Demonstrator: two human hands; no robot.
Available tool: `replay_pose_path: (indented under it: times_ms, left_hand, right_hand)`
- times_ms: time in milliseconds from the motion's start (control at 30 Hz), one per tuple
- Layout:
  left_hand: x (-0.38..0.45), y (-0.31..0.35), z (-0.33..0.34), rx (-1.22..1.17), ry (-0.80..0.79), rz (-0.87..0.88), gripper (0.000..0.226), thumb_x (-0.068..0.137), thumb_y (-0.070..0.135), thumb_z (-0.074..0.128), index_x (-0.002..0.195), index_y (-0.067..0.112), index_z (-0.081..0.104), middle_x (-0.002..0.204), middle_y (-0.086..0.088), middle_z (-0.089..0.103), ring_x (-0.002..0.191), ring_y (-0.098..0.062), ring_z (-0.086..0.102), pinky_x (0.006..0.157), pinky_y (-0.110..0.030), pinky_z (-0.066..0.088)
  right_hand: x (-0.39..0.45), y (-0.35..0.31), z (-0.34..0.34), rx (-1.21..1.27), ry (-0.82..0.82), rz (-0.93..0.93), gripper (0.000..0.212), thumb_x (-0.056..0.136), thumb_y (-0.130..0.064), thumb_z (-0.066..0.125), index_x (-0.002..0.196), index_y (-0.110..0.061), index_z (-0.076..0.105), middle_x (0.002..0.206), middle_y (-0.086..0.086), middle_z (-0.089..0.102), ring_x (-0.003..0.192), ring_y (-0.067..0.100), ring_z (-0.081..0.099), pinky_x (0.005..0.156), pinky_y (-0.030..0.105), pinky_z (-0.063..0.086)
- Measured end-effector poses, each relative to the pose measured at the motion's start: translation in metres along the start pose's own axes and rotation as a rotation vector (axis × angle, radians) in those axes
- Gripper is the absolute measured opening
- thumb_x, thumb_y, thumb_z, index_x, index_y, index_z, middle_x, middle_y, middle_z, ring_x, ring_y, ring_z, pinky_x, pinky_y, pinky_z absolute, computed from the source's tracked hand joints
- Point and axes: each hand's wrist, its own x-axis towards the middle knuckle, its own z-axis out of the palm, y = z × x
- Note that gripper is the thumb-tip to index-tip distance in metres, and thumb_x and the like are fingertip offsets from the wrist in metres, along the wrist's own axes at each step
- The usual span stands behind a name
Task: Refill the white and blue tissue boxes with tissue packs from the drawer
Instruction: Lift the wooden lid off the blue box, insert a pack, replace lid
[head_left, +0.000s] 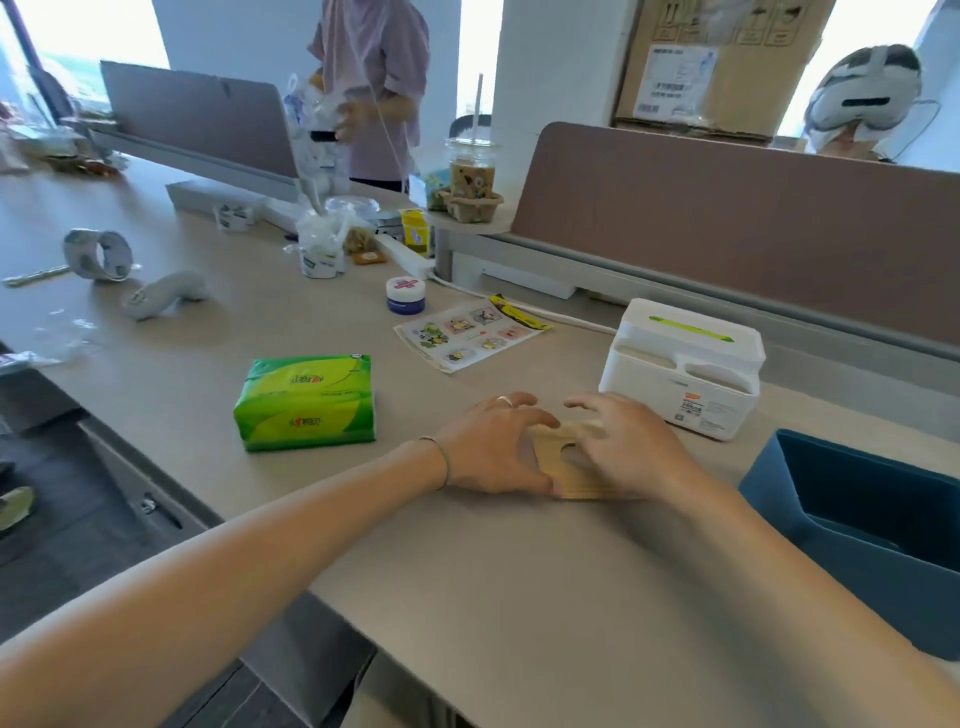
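A green tissue pack (306, 401) lies on the desk to the left of my hands. The white tissue box (683, 371) stands at the right near the partition, its lid on. The blue tissue box (862, 525) sits open at the right edge, without a lid. A flat wooden lid (566, 465) with a slot in it lies on the desk between the two. My left hand (496, 447) grips its left end and my right hand (631, 447) rests on its right part, fingers spread over it.
A sticker sheet (470, 332) and a small blue jar (405, 295) lie behind my hands. Cups, plastic bags and a drink (471, 176) crowd the back of the desk (519, 597). Two controllers (166, 296) lie at the left. A brown partition (727, 218) borders the desk. Two people stand beyond.
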Motion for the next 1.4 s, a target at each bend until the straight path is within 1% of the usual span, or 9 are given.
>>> replay_pose_path:
  times_ms: [167, 333, 533, 667, 800, 1000, 1100, 1233, 1400]
  left_hand:
    - [-0.018, -0.026, -0.046, 0.102, 0.108, -0.035, 0.081, 0.078, 0.063, 0.071, 0.149, 0.038, 0.042, 0.163, 0.001, 0.029, 0.148, -0.022, 0.030, 0.119, -0.037, 0.029]
    - [-0.057, -0.072, -0.091, 0.184, 0.174, -0.137, 0.083, 0.075, 0.064, 0.072, 0.148, 0.035, 0.045, 0.157, 0.002, 0.040, 0.141, -0.021, 0.040, 0.117, -0.038, 0.033]
    - [-0.104, -0.134, -0.119, 0.287, 0.097, -0.335, 0.101, 0.070, 0.074, 0.070, 0.155, 0.036, 0.031, 0.159, 0.000, 0.037, 0.145, -0.024, 0.035, 0.118, -0.039, 0.031]
    - [-0.124, -0.164, -0.121, 0.254, 0.050, -0.421, 0.112, 0.063, 0.077, 0.073, 0.157, 0.036, 0.026, 0.155, -0.001, 0.041, 0.142, -0.024, 0.038, 0.115, -0.041, 0.037]
    - [-0.128, -0.179, -0.117, 0.205, 0.056, -0.435, 0.113, 0.057, 0.078, 0.073, 0.154, 0.037, 0.030, 0.139, 0.001, 0.053, 0.129, -0.023, 0.050, 0.106, -0.043, 0.045]
    - [-0.130, -0.185, -0.109, 0.085, 0.160, -0.366, 0.107, 0.058, 0.064, 0.085, 0.150, 0.034, 0.039, 0.125, 0.003, 0.054, 0.115, -0.021, 0.053, 0.099, -0.037, 0.046]
    - [-0.131, -0.182, -0.106, 0.076, 0.214, -0.329, 0.106, 0.057, 0.065, 0.085, 0.148, 0.036, 0.041, 0.120, 0.005, 0.052, 0.113, -0.019, 0.052, 0.097, -0.035, 0.045]
    - [-0.127, -0.164, -0.108, 0.080, 0.260, -0.260, 0.105, 0.056, 0.068, 0.082, 0.147, 0.038, 0.041, 0.118, 0.007, 0.051, 0.110, -0.017, 0.052, 0.097, -0.036, 0.046]
    - [-0.108, -0.124, -0.116, 0.088, 0.289, -0.155, 0.104, 0.057, 0.068, 0.082, 0.147, 0.040, 0.040, 0.119, 0.008, 0.051, 0.110, -0.016, 0.051, 0.095, -0.034, 0.046]
  right_hand:
    - [0.025, -0.047, 0.002, 0.015, 0.020, -0.120, 0.053, 0.088, -0.019, 0.059, 0.139, -0.030, 0.055, 0.143, -0.003, 0.057, 0.127, 0.021, 0.053, 0.096, 0.031, 0.041]
    - [0.051, -0.104, 0.011, 0.027, 0.012, -0.212, 0.057, 0.085, -0.019, 0.059, 0.142, -0.026, 0.054, 0.145, -0.001, 0.056, 0.132, 0.021, 0.051, 0.102, 0.036, 0.044]
    - [0.068, -0.159, 0.032, 0.072, -0.066, -0.303, 0.059, 0.085, -0.019, 0.060, 0.143, -0.029, 0.052, 0.151, 0.000, 0.050, 0.138, 0.020, 0.045, 0.109, 0.037, 0.039]
    - [0.073, -0.180, 0.043, 0.090, -0.089, -0.343, 0.058, 0.087, -0.016, 0.058, 0.144, -0.028, 0.052, 0.150, 0.003, 0.051, 0.137, 0.022, 0.045, 0.109, 0.036, 0.038]
    - [0.076, -0.185, 0.051, 0.091, -0.103, -0.351, 0.057, 0.089, -0.015, 0.059, 0.145, -0.025, 0.051, 0.148, 0.003, 0.052, 0.136, 0.022, 0.046, 0.108, 0.036, 0.038]
    - [0.081, -0.178, 0.053, 0.101, -0.091, -0.340, 0.055, 0.089, -0.017, 0.060, 0.142, -0.028, 0.053, 0.147, 0.003, 0.054, 0.134, 0.022, 0.048, 0.107, 0.037, 0.040]
    - [0.082, -0.172, 0.051, 0.112, -0.088, -0.338, 0.053, 0.092, -0.029, 0.063, 0.143, -0.031, 0.050, 0.150, 0.002, 0.050, 0.136, 0.022, 0.047, 0.110, 0.040, 0.040]
    - [0.075, -0.159, 0.040, 0.174, -0.106, -0.362, 0.076, 0.081, -0.053, 0.074, 0.148, -0.039, 0.041, 0.155, -0.004, 0.041, 0.132, 0.019, 0.049, 0.109, 0.042, 0.041]
    - [0.058, -0.131, 0.018, 0.168, -0.116, -0.406, 0.109, 0.062, -0.053, 0.087, 0.153, -0.043, 0.028, 0.159, -0.008, 0.031, 0.140, 0.013, 0.038, 0.112, 0.041, 0.040]
